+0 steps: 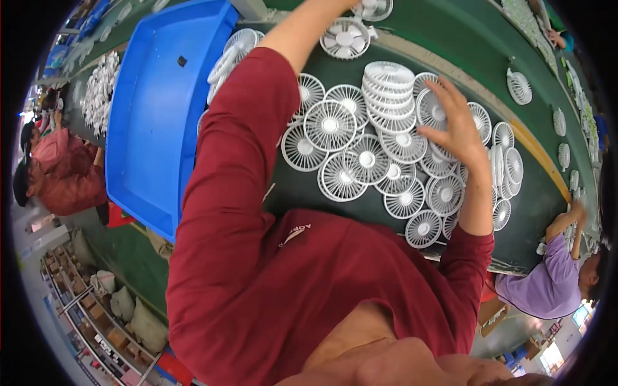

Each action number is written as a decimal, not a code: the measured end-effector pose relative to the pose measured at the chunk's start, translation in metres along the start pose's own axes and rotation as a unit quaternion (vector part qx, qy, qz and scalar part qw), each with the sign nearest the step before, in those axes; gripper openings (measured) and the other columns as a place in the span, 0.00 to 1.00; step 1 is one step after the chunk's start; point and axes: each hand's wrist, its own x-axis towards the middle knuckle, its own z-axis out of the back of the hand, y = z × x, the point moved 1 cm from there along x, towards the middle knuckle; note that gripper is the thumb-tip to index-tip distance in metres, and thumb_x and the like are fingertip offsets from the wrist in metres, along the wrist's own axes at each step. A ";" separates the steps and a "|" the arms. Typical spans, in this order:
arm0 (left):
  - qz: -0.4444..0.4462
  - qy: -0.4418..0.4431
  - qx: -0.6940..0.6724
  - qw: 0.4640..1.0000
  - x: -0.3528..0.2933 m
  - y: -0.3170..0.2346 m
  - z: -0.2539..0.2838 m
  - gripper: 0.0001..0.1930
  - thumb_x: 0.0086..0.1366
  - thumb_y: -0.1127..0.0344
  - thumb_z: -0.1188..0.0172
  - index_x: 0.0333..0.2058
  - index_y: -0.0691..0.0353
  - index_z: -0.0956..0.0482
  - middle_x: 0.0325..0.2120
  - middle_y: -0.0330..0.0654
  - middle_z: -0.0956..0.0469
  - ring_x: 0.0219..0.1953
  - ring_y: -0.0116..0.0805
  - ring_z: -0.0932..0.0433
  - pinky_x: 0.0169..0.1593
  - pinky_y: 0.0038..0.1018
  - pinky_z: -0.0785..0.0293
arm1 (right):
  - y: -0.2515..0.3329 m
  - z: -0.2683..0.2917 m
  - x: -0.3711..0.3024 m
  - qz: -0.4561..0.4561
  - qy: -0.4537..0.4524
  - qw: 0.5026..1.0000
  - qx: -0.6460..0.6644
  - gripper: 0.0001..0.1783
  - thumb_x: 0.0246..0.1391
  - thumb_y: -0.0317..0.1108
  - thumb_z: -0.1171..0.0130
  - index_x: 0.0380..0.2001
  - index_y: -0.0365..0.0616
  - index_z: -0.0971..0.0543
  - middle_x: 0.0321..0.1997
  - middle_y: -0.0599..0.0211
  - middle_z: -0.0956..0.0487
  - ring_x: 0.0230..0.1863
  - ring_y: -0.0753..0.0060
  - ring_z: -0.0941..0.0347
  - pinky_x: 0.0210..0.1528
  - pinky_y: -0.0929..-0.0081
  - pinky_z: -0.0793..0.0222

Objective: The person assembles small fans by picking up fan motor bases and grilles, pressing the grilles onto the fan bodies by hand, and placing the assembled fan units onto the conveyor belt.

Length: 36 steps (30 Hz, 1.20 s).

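My left arm stretches up to the top edge, where my left hand [344, 3] is mostly cut off and its fingers are hidden. It is nearest to a white fan head with blades [346, 40] and a second fan head [374, 8] on the green conveyor. Over the pile at right, my right hand [458, 123] is open, thumb and fingers apart around a round white fan grille [430, 108]; contact is unclear. Left of it rises a leaning stack of white grilles [389, 90]. Loose grilles [367, 159] overlap across the dark work surface.
A large blue bin [151, 128] with a small black piece [182, 61] in it stands at left. More grilles [239, 48] lean beside it. The conveyor [476, 38] carries spaced fan parts [519, 87]. A co-worker in purple [547, 283] sits at right; others [64, 167] are at left.
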 end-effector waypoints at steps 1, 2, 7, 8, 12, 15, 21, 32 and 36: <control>0.046 0.003 -0.027 0.999 -0.001 -0.012 0.014 0.09 0.62 0.63 0.50 0.38 0.62 0.31 0.27 0.52 0.21 0.32 0.52 0.20 0.34 0.46 0.25 | -0.007 0.003 -0.007 -0.012 -0.009 1.000 -0.003 0.45 0.37 0.37 0.29 0.62 0.53 0.35 0.68 0.49 0.42 0.67 0.46 0.45 0.66 0.59 0.45; 0.101 0.003 -0.040 0.994 -0.010 -0.012 0.031 0.09 0.63 0.64 0.50 0.38 0.62 0.32 0.26 0.54 0.21 0.30 0.53 0.21 0.34 0.47 0.26 | -0.009 0.004 -0.009 -0.008 -0.018 1.000 -0.001 0.44 0.38 0.36 0.29 0.62 0.53 0.34 0.67 0.50 0.41 0.67 0.46 0.45 0.66 0.60 0.45; 0.147 -0.178 -0.207 0.951 -0.072 0.011 0.074 0.16 0.59 0.72 0.50 0.47 0.66 0.34 0.23 0.56 0.23 0.29 0.56 0.22 0.35 0.45 0.26 | -0.009 0.030 -0.003 -0.062 -0.151 0.914 0.372 0.41 0.47 0.41 0.34 0.63 0.42 0.39 0.66 0.53 0.39 0.65 0.53 0.40 0.65 0.54 0.43; 0.197 -0.133 -0.267 0.934 -0.084 0.019 0.073 0.22 0.57 0.75 0.50 0.52 0.67 0.35 0.28 0.52 0.21 0.29 0.47 0.20 0.31 0.37 0.24 | -0.013 0.032 0.001 -0.046 -0.176 0.829 0.528 0.43 0.49 0.45 0.35 0.64 0.42 0.41 0.66 0.51 0.39 0.66 0.51 0.41 0.65 0.50 0.43; 0.313 0.004 -0.669 0.674 -0.108 -0.033 0.069 0.20 0.58 0.79 0.52 0.51 0.66 0.33 0.40 0.46 0.22 0.36 0.35 0.19 0.30 0.22 0.22 | -0.017 0.029 -0.003 0.018 -0.067 0.509 0.858 0.48 0.51 0.45 0.35 0.66 0.38 0.50 0.69 0.32 0.55 0.71 0.38 0.59 0.69 0.37 0.60; 0.254 0.014 -0.804 0.537 -0.125 -0.051 0.066 0.21 0.57 0.79 0.49 0.52 0.66 0.32 0.46 0.51 0.25 0.44 0.43 0.21 0.39 0.37 0.18 | 0.011 0.025 0.010 -0.041 -0.086 0.595 0.798 0.37 0.59 0.39 0.45 0.65 0.35 0.48 0.68 0.32 0.50 0.70 0.39 0.54 0.68 0.37 0.55; 0.273 0.057 -0.882 0.379 -0.138 -0.107 0.070 0.24 0.61 0.72 0.43 0.53 0.72 0.42 0.45 0.53 0.27 0.45 0.45 0.22 0.48 0.44 0.21 | 0.029 0.025 0.028 -0.061 -0.133 0.772 0.618 0.29 0.60 0.37 0.47 0.60 0.32 0.38 0.57 0.41 0.31 0.57 0.46 0.30 0.52 0.51 0.25; 0.274 0.108 -0.919 0.262 -0.145 -0.125 0.083 0.20 0.69 0.51 0.52 0.51 0.59 0.29 0.47 0.41 0.24 0.48 0.36 0.23 0.48 0.44 0.23 | 0.054 0.004 0.051 0.066 -0.330 0.938 0.083 0.23 0.47 0.27 0.36 0.50 0.43 0.24 0.47 0.57 0.25 0.50 0.59 0.28 0.53 0.67 0.33; 0.207 0.155 -0.948 0.184 -0.147 -0.116 0.087 0.19 0.68 0.58 0.55 0.53 0.61 0.29 0.49 0.43 0.24 0.50 0.40 0.24 0.53 0.47 0.28 | 0.058 0.002 0.053 0.094 -0.306 0.941 0.108 0.21 0.49 0.27 0.39 0.49 0.42 0.24 0.48 0.55 0.25 0.51 0.56 0.28 0.54 0.67 0.35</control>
